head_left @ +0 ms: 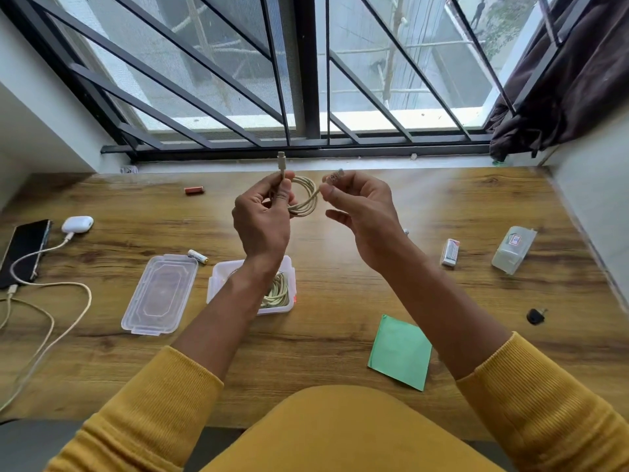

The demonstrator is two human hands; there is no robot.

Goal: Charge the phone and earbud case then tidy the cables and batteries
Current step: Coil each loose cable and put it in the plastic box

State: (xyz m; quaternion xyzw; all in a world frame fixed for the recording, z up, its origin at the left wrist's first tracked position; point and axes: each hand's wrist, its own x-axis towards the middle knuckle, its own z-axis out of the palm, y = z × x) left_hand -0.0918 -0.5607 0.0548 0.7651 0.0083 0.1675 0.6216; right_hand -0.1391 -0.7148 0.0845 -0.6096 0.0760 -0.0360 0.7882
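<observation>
The left hand (262, 216) grips the coiled cream-white charging cable (304, 197) above the wooden table (340, 318); the right hand (360, 212) pinches its loose end. The cable seems light, soft and springy, so holding the loops together is best. The plug in the right fingers is blurred

Wood-grain desk (340, 352) under a barred window (306, 80), dark curtain (561, 80) far right, plain daylight, white walls (34, 131)

Lid (160, 294) lies left of box (218, 277), phone (23, 250) far left.
</observation>
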